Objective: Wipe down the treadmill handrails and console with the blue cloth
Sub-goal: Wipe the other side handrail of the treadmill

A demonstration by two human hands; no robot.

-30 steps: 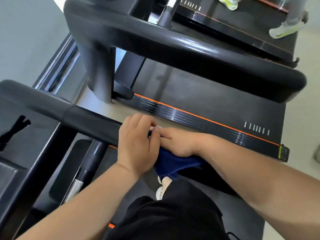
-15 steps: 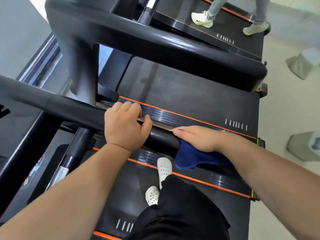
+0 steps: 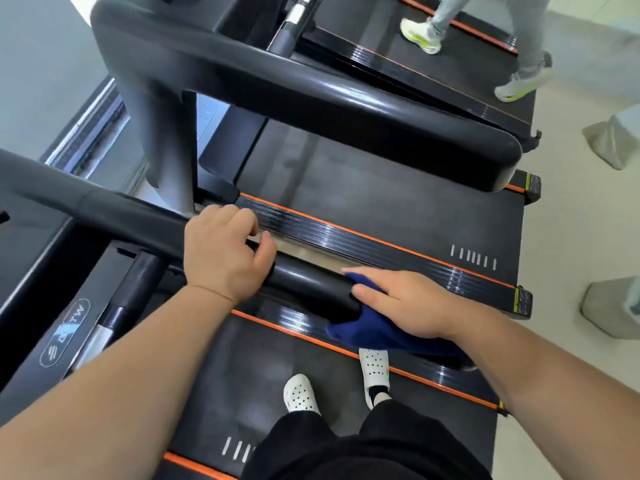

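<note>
Here, the left hand [image 3: 228, 252] has its grip closed round the handrail [image 3: 304, 282], fingers curled over the far side and thumb on the near side. Just to its right, the right hand [image 3: 407, 306] lies with fingers nearly straight. Its grip is flat and wide, pressing the blue cloth [image 3: 384, 336] onto the rail's rounded right end rather than clasping it. Most of the cloth hangs loose below the palm, on the near side.

That loose hang looks like the main risk. With nothing pinching the cloth, a stroke off the end of the rail could let it slide from under the palm and drop onto the belt [image 3: 242, 358] beside the white shoes [image 3: 301, 393]. A flat palm also probably reaches only the top of the rail, so the underside may go unwiped. And the strip under the left hand is covered unless that hand shifts — an easy patch to miss.
</note>
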